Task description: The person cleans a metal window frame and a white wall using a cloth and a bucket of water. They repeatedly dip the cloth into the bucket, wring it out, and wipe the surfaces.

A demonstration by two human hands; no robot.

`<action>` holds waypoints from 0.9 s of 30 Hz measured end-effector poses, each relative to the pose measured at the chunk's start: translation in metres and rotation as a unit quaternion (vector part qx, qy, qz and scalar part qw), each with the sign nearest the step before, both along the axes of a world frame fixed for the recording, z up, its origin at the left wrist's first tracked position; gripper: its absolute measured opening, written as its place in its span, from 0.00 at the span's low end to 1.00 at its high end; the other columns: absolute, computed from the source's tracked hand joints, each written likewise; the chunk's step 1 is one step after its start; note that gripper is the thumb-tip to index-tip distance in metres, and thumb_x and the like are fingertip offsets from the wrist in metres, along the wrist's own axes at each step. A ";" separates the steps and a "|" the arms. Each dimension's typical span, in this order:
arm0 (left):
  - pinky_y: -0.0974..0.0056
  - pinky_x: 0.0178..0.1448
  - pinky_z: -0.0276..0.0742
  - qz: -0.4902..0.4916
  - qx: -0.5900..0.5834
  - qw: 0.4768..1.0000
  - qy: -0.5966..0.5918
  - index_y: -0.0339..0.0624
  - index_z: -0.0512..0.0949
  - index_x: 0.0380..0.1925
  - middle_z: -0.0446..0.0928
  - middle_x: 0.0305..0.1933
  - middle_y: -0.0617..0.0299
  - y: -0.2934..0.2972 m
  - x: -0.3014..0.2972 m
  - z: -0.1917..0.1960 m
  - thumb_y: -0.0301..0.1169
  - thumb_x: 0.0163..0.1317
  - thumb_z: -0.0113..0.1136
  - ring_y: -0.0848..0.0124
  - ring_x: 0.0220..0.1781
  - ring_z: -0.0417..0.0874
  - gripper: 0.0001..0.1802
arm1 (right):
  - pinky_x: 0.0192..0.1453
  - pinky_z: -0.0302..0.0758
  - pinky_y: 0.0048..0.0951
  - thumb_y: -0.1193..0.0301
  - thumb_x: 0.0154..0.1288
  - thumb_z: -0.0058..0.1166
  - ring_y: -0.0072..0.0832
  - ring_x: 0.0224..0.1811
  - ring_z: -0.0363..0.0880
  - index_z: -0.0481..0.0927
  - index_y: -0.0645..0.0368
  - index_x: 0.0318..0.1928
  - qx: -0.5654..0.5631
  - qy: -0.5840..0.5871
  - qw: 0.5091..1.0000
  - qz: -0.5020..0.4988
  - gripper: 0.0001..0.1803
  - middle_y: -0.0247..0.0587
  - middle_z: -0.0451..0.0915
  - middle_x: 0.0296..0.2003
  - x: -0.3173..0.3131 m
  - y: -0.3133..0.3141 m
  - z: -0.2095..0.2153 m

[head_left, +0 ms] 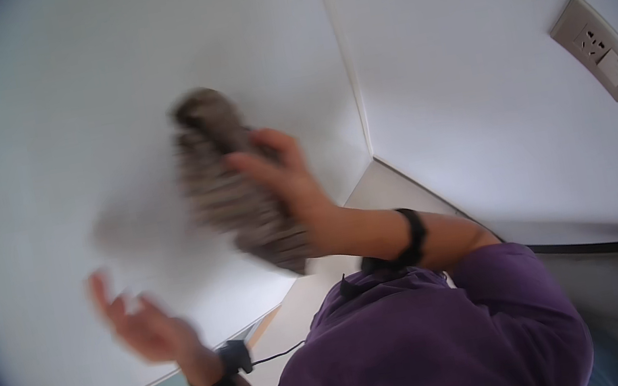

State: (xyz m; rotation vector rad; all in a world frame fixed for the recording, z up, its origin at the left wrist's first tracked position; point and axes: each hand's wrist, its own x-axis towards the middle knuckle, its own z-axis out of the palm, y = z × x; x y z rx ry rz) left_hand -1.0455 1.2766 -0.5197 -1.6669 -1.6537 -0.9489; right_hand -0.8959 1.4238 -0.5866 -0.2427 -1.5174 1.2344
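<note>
A crumpled grey-brown cloth with a ribbed or striped look is gripped in my right hand. The thumb and a finger press on its near side, and the other fingers are hidden behind it. The cloth is held up before the white wall on the left; whether it touches the wall I cannot tell. Lower left, my left hand is raised with its fingers spread and nothing in it, somewhat smeared by motion. Apart from the cloth, it is nearest to that same wall.
A second white wall meets the first at a corner. It carries a beige socket plate with a switch. A dark-edged ledge runs along the lower right. A thin black cable trails from my left wristband.
</note>
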 end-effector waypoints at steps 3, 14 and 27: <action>0.38 0.65 0.61 0.213 0.106 0.957 0.163 0.43 0.57 0.62 0.65 0.61 0.43 -0.024 -0.056 0.035 0.45 0.62 0.56 0.51 0.66 0.62 0.33 | 0.65 0.58 0.51 0.67 0.44 0.65 0.52 0.65 0.57 0.73 0.40 0.56 0.243 -0.043 0.951 -0.188 0.34 0.52 0.61 0.60 -0.064 0.029 0.013; 0.42 0.67 0.59 0.227 0.090 0.888 0.391 0.38 0.69 0.41 0.62 0.65 0.44 -0.006 -0.098 0.020 0.23 0.62 0.46 0.43 0.67 0.59 0.07 | 0.56 0.69 0.35 0.70 0.63 0.53 0.36 0.53 0.72 0.68 0.61 0.57 -0.722 0.050 0.649 -0.236 0.22 0.49 0.73 0.50 -0.078 0.098 -0.297; 0.43 0.64 0.64 0.248 0.087 0.860 0.437 0.36 0.70 0.38 0.63 0.63 0.40 -0.005 -0.101 0.016 0.24 0.64 0.49 0.45 0.65 0.64 0.04 | 0.50 0.70 0.38 0.68 0.53 0.59 0.44 0.47 0.71 0.72 0.61 0.50 0.037 0.041 0.885 -0.462 0.23 0.53 0.67 0.47 -0.055 0.185 0.012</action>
